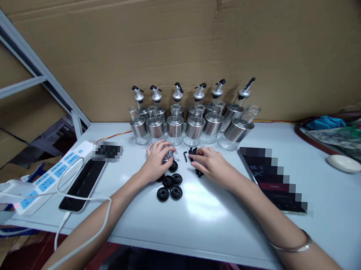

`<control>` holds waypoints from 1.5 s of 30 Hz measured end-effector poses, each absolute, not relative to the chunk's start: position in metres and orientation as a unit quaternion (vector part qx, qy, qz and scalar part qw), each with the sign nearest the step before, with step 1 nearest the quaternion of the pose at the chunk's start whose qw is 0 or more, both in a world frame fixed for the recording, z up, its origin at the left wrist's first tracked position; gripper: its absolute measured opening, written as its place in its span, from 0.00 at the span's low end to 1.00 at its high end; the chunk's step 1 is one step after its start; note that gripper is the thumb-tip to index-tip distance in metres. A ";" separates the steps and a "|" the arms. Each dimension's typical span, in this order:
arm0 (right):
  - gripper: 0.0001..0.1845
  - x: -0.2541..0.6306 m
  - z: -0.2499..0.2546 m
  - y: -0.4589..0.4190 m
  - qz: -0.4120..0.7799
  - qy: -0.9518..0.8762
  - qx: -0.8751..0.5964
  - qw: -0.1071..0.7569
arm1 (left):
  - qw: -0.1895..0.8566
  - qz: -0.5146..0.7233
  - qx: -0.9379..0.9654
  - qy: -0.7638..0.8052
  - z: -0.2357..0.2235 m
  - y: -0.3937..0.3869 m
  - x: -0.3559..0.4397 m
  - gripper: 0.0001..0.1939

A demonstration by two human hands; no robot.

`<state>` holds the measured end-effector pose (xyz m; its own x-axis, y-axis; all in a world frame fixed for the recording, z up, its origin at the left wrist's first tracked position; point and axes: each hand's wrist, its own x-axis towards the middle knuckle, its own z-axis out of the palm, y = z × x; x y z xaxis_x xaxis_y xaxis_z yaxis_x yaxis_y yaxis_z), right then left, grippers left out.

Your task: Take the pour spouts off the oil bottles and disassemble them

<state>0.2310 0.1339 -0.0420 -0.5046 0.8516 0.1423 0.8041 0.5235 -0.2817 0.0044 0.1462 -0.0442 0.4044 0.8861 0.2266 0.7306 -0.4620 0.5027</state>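
Facing brown cardboard (pixel 185 38) well beyond the fingers, with a grey metal frame (pixel 27 56) off to their left. Working over a pale, glossy table (pixel 223 242), catching a bright reflection on its surface nearer than the fingertips. Curling the left hand (pixel 155 160) over shiny clear pieces (pixel 169 153), hiding them too much to tell whether grasping or only covering. Bending the fingers of the right hand (pixel 212 163) at small black parts (pixel 193 152), leaving it impossible to tell whether pinching or just touching. Keeping black round caps (pixel 176 192) beside and nearer than the left fingers. Facing two rows of glass-and-metal bottles (pixel 174 128) just past both hands. Flanking the fingers with a phone (pixel 82 186) and power strip (pixel 55 177) leftward, and a tablet (pixel 261 175) rightward.
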 end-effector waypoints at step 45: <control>0.16 0.241 -0.006 0.129 -0.098 -0.619 -0.560 0.542 | -0.001 0.332 0.826 0.456 -0.025 0.133 0.006 0.07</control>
